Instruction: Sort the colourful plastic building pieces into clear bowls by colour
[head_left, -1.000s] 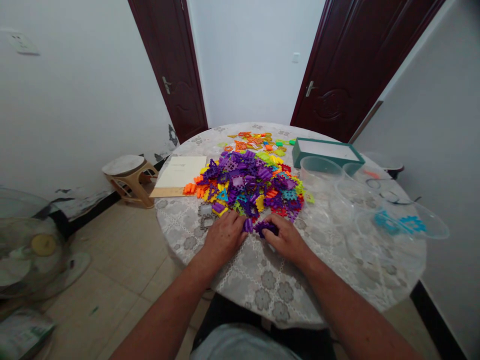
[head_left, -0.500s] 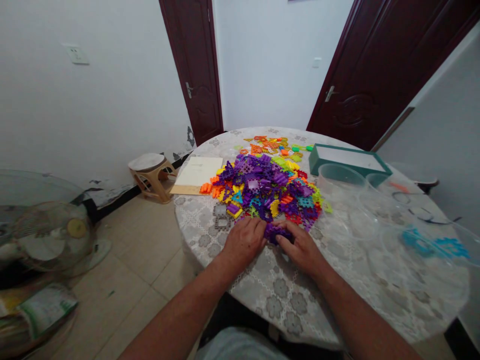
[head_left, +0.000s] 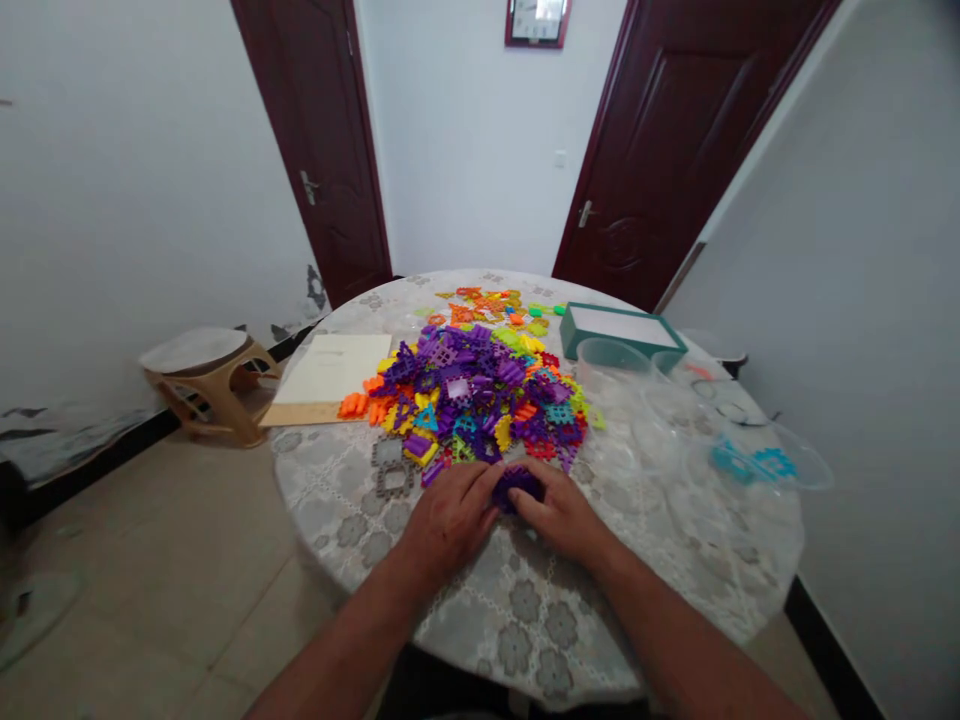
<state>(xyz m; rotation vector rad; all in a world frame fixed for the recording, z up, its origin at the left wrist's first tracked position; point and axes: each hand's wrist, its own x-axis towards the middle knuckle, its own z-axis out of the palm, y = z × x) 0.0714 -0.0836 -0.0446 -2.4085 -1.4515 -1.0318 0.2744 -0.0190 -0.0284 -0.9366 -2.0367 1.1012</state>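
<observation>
A dark purple plastic building piece [head_left: 517, 490] is held between both hands at the near side of the table. My left hand [head_left: 451, 515] is closed on its left edge, and the fingers partly cover it. On the opposite edge, my right hand [head_left: 568, 512] grips it with the thumb laid across its front. Just beyond the hands rises a heap of interlocking plastic pieces [head_left: 469, 375], mostly purple, with yellow, orange, red, green and blue ones among them. Grey square pieces [head_left: 394, 481] lie left of the heap, close to my left hand.
The round table has a patterned cloth [head_left: 559, 625]. A cream board [head_left: 337, 362] lies at the left, and a green box [head_left: 626, 330] stands at the back right. Clear plastic tubs [head_left: 679, 440] are on the right, near blue pieces [head_left: 754, 462]. A stool [head_left: 217, 385] stands on the floor.
The camera view has swung right and tilted up slightly, bringing a wall clock into view. Both hands still hold the purple piece, which now faces more toward me.
</observation>
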